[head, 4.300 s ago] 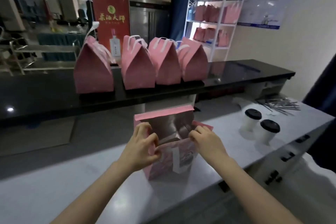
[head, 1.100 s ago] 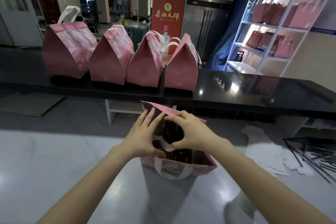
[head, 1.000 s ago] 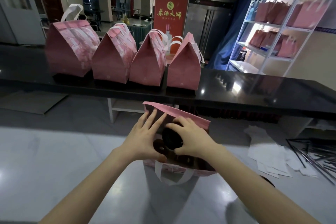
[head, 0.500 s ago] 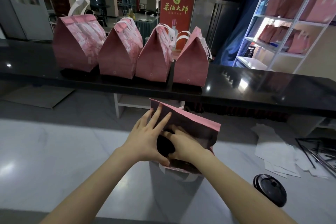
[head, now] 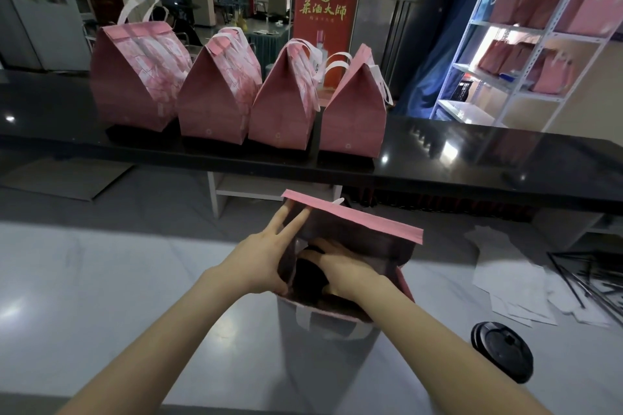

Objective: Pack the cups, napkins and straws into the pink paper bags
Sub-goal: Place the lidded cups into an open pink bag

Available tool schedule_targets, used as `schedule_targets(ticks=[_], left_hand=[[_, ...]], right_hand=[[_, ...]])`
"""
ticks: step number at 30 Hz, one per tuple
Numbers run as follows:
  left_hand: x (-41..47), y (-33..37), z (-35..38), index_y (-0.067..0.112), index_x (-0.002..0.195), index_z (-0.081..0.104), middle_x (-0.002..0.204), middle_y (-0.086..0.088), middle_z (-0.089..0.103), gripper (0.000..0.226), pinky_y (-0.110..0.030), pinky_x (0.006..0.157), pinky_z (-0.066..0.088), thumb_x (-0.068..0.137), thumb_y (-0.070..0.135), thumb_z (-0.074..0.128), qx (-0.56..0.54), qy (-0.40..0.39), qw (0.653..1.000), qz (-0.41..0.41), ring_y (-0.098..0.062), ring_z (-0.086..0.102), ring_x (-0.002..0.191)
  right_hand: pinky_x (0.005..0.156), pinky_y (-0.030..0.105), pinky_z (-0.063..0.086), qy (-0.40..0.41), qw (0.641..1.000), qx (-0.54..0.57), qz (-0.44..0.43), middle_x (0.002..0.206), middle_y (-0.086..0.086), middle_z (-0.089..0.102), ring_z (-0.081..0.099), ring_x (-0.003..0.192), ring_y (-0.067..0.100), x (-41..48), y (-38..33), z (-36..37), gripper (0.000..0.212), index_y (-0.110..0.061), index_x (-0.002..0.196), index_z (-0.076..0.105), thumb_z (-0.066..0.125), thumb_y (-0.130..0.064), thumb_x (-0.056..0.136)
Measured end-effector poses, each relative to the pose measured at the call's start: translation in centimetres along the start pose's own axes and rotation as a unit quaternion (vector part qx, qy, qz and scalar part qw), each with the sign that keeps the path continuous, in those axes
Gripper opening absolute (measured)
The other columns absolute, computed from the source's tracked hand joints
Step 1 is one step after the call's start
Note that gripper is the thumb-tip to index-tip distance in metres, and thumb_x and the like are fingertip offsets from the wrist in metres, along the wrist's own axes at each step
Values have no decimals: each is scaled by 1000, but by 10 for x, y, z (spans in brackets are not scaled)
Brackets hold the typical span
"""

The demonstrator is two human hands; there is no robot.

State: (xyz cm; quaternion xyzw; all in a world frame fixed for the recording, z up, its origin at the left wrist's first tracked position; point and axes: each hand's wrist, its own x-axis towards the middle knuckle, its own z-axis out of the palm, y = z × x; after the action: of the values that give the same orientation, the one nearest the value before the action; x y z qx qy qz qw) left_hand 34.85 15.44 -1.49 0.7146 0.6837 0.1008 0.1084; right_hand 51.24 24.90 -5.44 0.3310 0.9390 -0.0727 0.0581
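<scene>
Gray counter (head: 101, 296): lowering cup (head: 308, 274) deeper into bag (head: 354, 219), nearly packed; gripping w/ R hand (head: 344, 271), bracing bag w/ flat L hand (head: 263, 259).

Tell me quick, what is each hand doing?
Left hand: open, straight fingers pressing the pink bag.
Right hand: inside the bag, holding the cup.

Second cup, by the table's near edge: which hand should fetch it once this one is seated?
Right. The right hand grips the first cup inside the bag, and the second cup stands to its right. The left hand rests on the bag's left wall, steadying it.
</scene>
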Motion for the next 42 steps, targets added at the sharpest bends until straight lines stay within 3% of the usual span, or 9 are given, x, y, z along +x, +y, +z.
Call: schedule_targets(ticks=[13, 19, 22, 25, 30, 33, 35, 38, 42], left_hand=[[-3, 8, -2, 59, 134, -29, 152, 19, -30, 151, -32, 63, 56, 47, 26, 90, -41, -17, 999, 17, -25, 62, 78], [1, 11, 2, 59, 135, -27, 153, 22, -27, 143, -35, 62, 56, 51, 33, 86, -21, 17, 999, 35, -21, 57, 77], [3, 10, 5, 58, 137, -25, 154, 18, -23, 137, -28, 61, 50, 54, 41, 83, -5, 47, 998, 41, -16, 49, 91], [8, 8, 8, 52, 145, -13, 157, 8, -9, 126, -32, 80, 51, 59, 50, 80, -7, 110, 993, 40, -21, 41, 122], [17, 16, 13, 31, 144, 29, 142, -5, 26, 96, -43, 98, 45, 63, 53, 77, 49, 225, 972, 47, -28, 35, 124], [25, 26, 16, 26, 139, 43, 144, -8, 28, 85, -52, 109, 33, 65, 60, 69, 96, 229, 965, 90, -31, 26, 133], [31, 32, 17, 30, 143, 39, 154, -3, 22, 87, -56, 117, 11, 69, 70, 56, 124, 186, 967, 122, -28, 11, 145], [38, 43, 20, 37, 151, 17, 159, 6, 18, 96, -54, 115, -13, 70, 84, 38, 161, 119, 969, 147, -20, -4, 148], [43, 65, 22, 44, 150, 3, 161, 6, 1, 101, -63, 111, -16, 64, 92, 29, 174, 91, 968, 157, -23, -18, 146]], right_hand=[[112, 41, 32, -47, 998, 3, 33, 153, 1, 22, 28, 136, 30, 27, 14, 10, 85, -31, 145, 29, 74, -10, 76], [112, 37, 29, -51, 999, -2, 16, 153, 4, 23, 28, 137, 31, 25, 15, 5, 83, -31, 147, 26, 72, -16, 80], [112, 39, 28, -40, 999, 17, 5, 154, 2, 24, 26, 138, 29, 14, 13, -6, 81, -33, 148, 27, 72, -26, 81], [113, 39, 29, -1, 1000, 20, 2, 154, -1, 27, 30, 138, 25, -11, 11, -19, 70, -34, 147, 29, 65, -37, 86], [100, 30, 42, 80, 995, 55, 6, 134, -7, 49, 48, 120, 13, -77, 19, -35, 46, -25, 135, 51, 52, -46, 93], [97, 32, 43, 141, 990, 13, 4, 114, -5, 62, 53, 105, 16, -110, 33, -34, 52, -22, 113, 66, 37, -59, 90], [108, 39, 37, 165, 984, -67, 6, 108, -5, 66, 56, 108, 17, -121, 51, -22, 51, -23, 104, 70, 38, -59, 87], [111, 44, 27, 213, 968, -128, 29, 102, -5, 69, 59, 114, 19, -132, 76, -6, 16, -24, 93, 71, 70, -35, 80], [107, 52, 33, 247, 952, -169, 59, 98, -6, 71, 59, 119, 18, -143, 95, -6, 27, -26, 79, 72, 88, -15, 60]])
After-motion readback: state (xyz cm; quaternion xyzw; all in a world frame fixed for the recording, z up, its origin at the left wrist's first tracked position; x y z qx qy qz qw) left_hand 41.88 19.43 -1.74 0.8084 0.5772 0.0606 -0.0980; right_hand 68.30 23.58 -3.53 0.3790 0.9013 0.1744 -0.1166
